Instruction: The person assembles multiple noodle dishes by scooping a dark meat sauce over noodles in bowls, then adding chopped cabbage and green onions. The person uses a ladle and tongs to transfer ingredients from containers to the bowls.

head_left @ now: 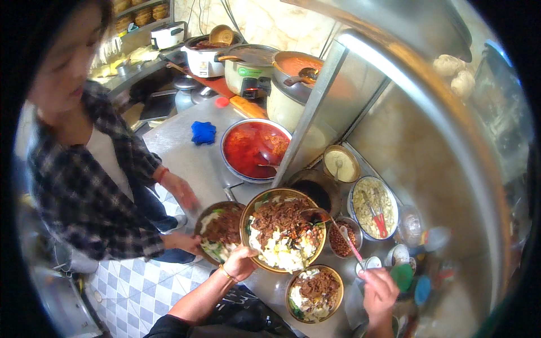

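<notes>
Above the steel desk (191,160), the left hand (240,262) grips the near-left rim of a gold-rimmed food bowl (243,228), apparently to steady it while the right hand (378,290) pinches a pink-handled spoon (352,246) whose head is over its right side. Another topped bowl (342,290) stands nearer the person, and a metal bowl of reddish nuts or beans (345,256) sits just beside, likely for easy reach.
</notes>
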Action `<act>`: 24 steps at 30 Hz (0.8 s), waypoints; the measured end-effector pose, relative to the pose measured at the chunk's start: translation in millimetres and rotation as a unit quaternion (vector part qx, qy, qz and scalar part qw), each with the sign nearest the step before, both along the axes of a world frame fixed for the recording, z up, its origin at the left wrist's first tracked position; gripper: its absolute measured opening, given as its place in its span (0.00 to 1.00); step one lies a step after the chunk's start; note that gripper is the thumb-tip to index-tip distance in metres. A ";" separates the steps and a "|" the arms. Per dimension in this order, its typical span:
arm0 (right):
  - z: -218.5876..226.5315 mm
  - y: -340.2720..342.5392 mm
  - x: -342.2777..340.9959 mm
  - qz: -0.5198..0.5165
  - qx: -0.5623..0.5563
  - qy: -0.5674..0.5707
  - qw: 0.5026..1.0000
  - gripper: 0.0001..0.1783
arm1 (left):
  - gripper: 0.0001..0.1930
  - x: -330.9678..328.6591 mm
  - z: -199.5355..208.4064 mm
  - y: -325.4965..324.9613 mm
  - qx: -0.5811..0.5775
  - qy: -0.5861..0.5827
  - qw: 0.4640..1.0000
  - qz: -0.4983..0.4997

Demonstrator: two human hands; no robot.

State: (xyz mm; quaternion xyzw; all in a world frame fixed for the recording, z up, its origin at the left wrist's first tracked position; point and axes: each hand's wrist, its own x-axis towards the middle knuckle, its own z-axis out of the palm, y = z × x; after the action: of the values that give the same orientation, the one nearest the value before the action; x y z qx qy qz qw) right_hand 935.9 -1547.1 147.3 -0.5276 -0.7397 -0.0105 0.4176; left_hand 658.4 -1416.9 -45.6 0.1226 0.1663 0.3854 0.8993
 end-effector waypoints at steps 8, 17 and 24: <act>-52.0 18.0 -15.9 -0.099 -0.085 0.639 0.759 0.20 | 0.35 -26.6 5.9 -5.9 0.034 0.000 0.999 -0.005; -178.7 118.4 23.2 -0.197 -0.103 0.118 0.968 0.14 | 0.38 -85.0 -32.8 -29.3 -0.027 0.040 0.998 -0.043; -202.7 133.0 29.6 -0.297 -0.200 0.040 0.933 0.22 | 0.43 -91.6 -99.7 -37.8 -0.032 0.020 0.997 -0.069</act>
State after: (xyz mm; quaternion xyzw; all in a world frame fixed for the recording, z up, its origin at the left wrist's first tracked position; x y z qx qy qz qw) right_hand 965.5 -1414.1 -55.4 -0.7957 -0.5191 0.0355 0.3100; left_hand 566.8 -1454.7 -145.3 0.1125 0.1874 0.3139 0.9239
